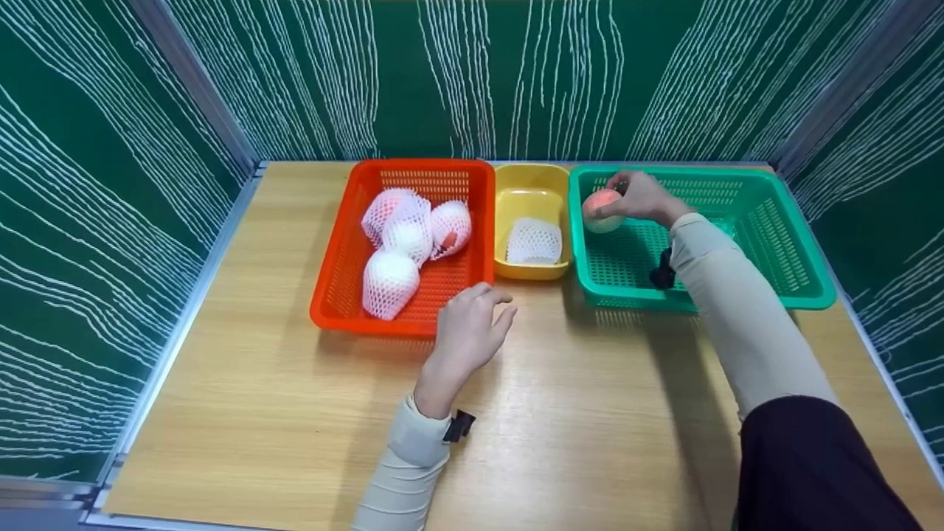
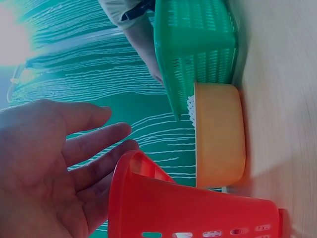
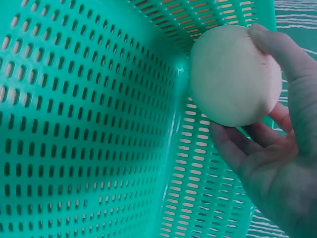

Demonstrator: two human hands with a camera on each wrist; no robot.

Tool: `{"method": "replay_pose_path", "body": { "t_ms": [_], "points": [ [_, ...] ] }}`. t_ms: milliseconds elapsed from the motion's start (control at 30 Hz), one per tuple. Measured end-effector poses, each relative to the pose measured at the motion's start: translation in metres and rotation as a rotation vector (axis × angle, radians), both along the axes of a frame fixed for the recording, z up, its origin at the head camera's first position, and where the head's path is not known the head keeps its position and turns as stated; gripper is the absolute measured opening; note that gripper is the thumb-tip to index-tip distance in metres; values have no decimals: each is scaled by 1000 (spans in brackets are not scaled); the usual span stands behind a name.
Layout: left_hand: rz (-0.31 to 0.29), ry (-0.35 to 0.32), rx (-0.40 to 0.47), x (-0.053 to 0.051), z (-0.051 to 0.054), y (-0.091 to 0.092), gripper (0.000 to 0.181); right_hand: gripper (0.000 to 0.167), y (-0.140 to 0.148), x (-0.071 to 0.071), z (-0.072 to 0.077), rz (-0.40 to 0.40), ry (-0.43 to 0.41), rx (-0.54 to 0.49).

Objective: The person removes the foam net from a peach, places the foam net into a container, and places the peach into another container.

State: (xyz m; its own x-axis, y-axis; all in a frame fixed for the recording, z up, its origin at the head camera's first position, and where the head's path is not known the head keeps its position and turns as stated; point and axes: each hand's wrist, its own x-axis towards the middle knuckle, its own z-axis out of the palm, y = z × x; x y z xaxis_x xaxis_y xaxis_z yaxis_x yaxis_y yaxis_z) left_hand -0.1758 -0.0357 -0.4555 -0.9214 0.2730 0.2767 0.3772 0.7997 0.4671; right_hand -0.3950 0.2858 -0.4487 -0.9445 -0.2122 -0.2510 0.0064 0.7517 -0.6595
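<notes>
Left of the one yellow tub, one red plastic basket has four round fruits in holey nets. The left hand, fingers loose, is in front and left of the tub. One white net lies inside it. Right of the tub, one smooth ball-shaped fruit is pinched in the right hand, at the tub end of one holey green basket.

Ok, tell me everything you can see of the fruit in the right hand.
The fruit is roundish and looks smooth, with no net sleeve on it. The head view shows a pinkish-red upper part over a paler lower part; the right wrist view shows mostly a creamy side with small reddish marks. The right hand grips it between thumb and fingers at the left end of the green basket. Whether it touches the basket is unclear.
</notes>
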Motion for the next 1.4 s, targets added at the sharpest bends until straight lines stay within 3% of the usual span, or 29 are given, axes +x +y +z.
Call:
{"method": "replay_pose_path", "body": {
  "t_ms": [300,633,967,1400],
  "points": [
    [-8,-10,-2,1,0,2,23,74,8,-2,-14,-35,-20,4],
    [16,27,-11,1,-2,1,21,71,9,-4,-25,-15,-11,-1],
    [7,78,-16,0,-5,0,16,79,8,-2,-24,-5,-64,3],
    [11,70,-31,-1,-5,0,16,92,11,-2,-17,39,-116,15]
  ]
}}
